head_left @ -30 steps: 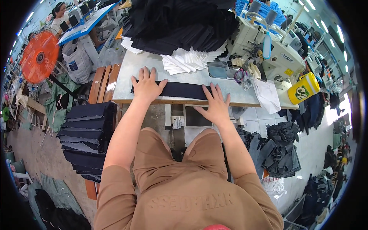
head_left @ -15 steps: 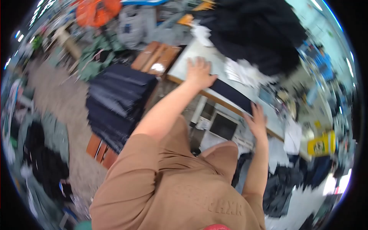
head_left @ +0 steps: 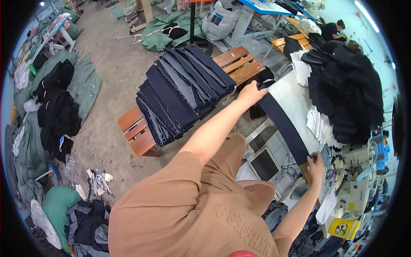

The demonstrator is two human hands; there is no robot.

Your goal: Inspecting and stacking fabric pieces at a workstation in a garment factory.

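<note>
A long dark navy fabric strip [head_left: 284, 124] stretches along the near edge of the white worktable [head_left: 295, 95]. My left hand [head_left: 251, 94] is closed on its far end, thumb over the cloth. At the strip's near right end, my right hand [head_left: 316, 166] pinches the corner between thumb and fingers. Left of my left hand, overlapping dark denim pieces [head_left: 184, 90] with frayed edges lie fanned out on a slatted wooden bench [head_left: 239, 62]. White cloth pieces [head_left: 319, 126] rest on the table beyond the strip, beside a big heap of black fabric [head_left: 346, 90].
A sewing machine [head_left: 355, 195] stands at the right, with a yellow container [head_left: 343, 228] near it. Under the table is a pedal [head_left: 264, 165]. Dark and green cloth heaps [head_left: 58, 107] cover the floor at left. Other people [head_left: 334, 31] sit at the far right.
The view has swung left, showing more floor and bench. Both hands were flat over the strip on the table; now they grip its ends, and its far end is past the table edge.
</note>
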